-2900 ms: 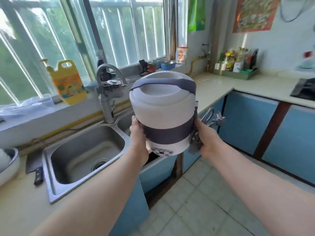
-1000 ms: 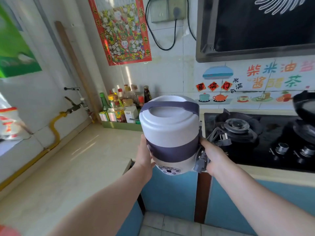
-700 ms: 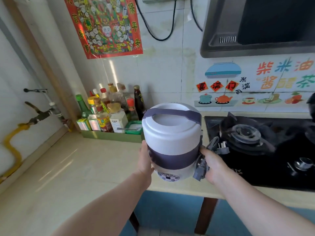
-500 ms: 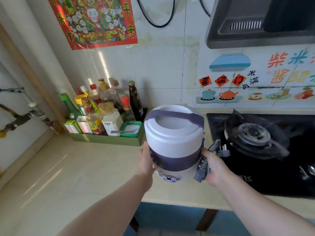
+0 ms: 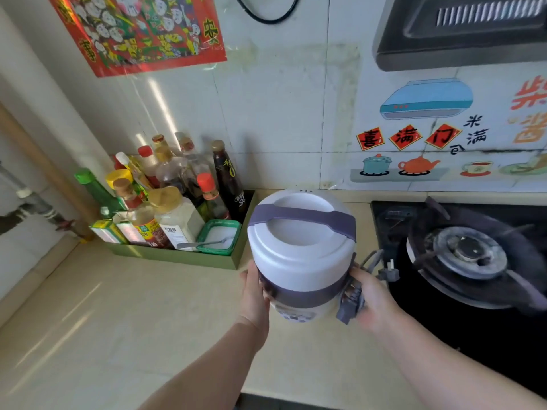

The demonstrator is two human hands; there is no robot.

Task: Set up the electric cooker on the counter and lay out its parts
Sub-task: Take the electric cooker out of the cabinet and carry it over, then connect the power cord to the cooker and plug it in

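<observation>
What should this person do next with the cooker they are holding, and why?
Probably set the cooker down on the bare counter between the condiment tray and the stove: both the left hand and right hand grip it, lid on, cord bundled.

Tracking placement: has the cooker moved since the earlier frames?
Yes. The cooker went from beside the sink to over the counter, now between the green condiment tray and the gas stove.
</observation>
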